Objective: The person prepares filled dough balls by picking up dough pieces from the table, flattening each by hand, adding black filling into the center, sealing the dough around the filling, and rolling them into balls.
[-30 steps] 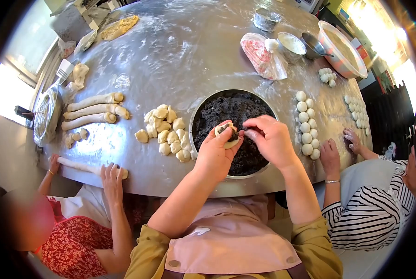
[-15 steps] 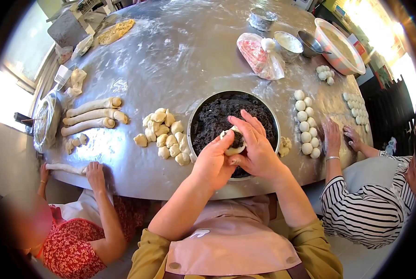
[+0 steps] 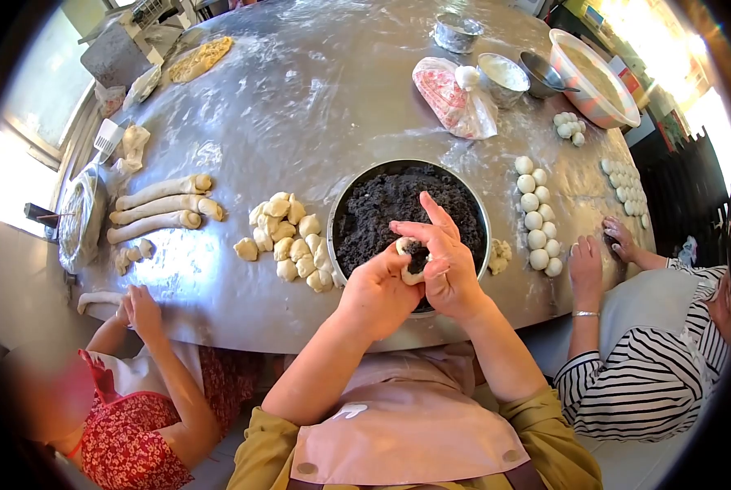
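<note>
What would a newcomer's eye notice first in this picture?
Probably the round pan of dark, crumbly mass at the table's near middle. Above it, the left hand holds a dark-filled piece of dough, the right hand at its edge. Then the pale dough pieces left of the pan and white balls to its right.

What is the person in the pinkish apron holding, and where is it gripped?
A piece of dough with dark filling, held around its outer rim between both hands: left hand on one side, right hand on the other.
</note>
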A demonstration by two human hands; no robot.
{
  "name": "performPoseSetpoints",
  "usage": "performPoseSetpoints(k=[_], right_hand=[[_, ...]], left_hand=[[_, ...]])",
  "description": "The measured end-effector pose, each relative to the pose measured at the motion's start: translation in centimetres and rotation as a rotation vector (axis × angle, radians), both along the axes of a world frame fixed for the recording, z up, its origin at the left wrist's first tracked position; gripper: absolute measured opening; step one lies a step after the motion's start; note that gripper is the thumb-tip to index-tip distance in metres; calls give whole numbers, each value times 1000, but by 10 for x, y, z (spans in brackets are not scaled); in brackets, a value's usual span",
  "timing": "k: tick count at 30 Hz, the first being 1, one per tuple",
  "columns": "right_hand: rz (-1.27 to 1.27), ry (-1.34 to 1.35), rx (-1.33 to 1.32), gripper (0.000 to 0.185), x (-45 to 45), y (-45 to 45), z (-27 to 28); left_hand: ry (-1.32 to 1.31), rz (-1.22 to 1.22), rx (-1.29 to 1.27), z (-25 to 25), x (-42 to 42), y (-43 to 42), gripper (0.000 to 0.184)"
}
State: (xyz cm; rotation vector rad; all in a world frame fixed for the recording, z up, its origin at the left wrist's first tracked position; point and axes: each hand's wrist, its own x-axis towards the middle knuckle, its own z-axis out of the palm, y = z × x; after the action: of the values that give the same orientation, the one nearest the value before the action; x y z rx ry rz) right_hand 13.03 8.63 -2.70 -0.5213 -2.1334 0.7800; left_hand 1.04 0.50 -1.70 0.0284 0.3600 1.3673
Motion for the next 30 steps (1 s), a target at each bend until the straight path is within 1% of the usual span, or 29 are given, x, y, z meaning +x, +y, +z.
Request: performPoseSetpoints(k=[2, 3, 6, 7, 10, 11, 13, 14, 16, 17, 18, 19, 20, 21, 23, 24, 25, 26, 28, 29, 30], right_hand=[[-44, -45, 48, 67, 0, -4, 2], [-67, -30, 95, 48, -1, -6, 2], [-168, -87, 147, 29, -4, -15, 4], [-215, -53, 154, 19, -9, -19, 6], [-275, -10, 164, 18, -12, -21, 4], [-298, -4, 177, 20, -13, -20, 6], [-326, 135, -29, 22, -13, -14, 1], [-338, 206, -134, 23, -13, -11, -1], [-198, 327, -406, 39, -12, -13, 7], [-124, 386, -542, 48, -11, -13, 12], [-45, 444, -677, 56, -11, -14, 15], [8, 402, -697, 67, -7, -16, 12], [-33, 343, -588, 66, -5, -16, 13], [-72, 283, -480, 66, -4, -17, 14], [-84, 99, -245, 63, 4, -10, 5], [-89, 0, -107, 51, 4, -10, 10], [-126, -40, -20, 42, 4, -11, 9], [-163, -80, 68, 34, 2, -13, 8], [-184, -30, 138, 25, -5, -17, 7], [-193, -5, 172, 21, -8, -20, 7], [-202, 18, 159, 20, -12, -22, 7]], left_hand=[[-17, -1, -74, 4, 3, 4, 35], [91, -5, -131, 6, 5, 4, 34], [305, 50, -142, -6, 14, 3, 26], [275, 64, -96, -9, 14, 5, 22], [367, 47, -111, -4, 14, 7, 21], [372, 52, -139, 2, 16, 8, 23], [382, 65, -199, 17, 21, 9, 27], [277, 106, -141, 19, 22, 10, 30], [68, 186, -27, 23, 25, 13, 36], [116, 178, 27, 10, 25, 11, 46], [155, 186, 34, 6, 24, 12, 47], [194, 195, 41, 3, 22, 12, 48], [232, 205, 46, 2, 21, 11, 49], [172, 204, 15, 4, 19, 9, 49], [137, 179, -64, 16, 22, 5, 48], [119, 162, -103, 20, 24, 4, 47], [157, 155, -82, 8, 23, 4, 40], [232, 157, -81, 4, 24, 3, 37], [381, 162, -79, -2, 23, 1, 31], [278, 164, -3, -9, 20, 0, 28], [324, 145, -23, -9, 17, -1, 29]])
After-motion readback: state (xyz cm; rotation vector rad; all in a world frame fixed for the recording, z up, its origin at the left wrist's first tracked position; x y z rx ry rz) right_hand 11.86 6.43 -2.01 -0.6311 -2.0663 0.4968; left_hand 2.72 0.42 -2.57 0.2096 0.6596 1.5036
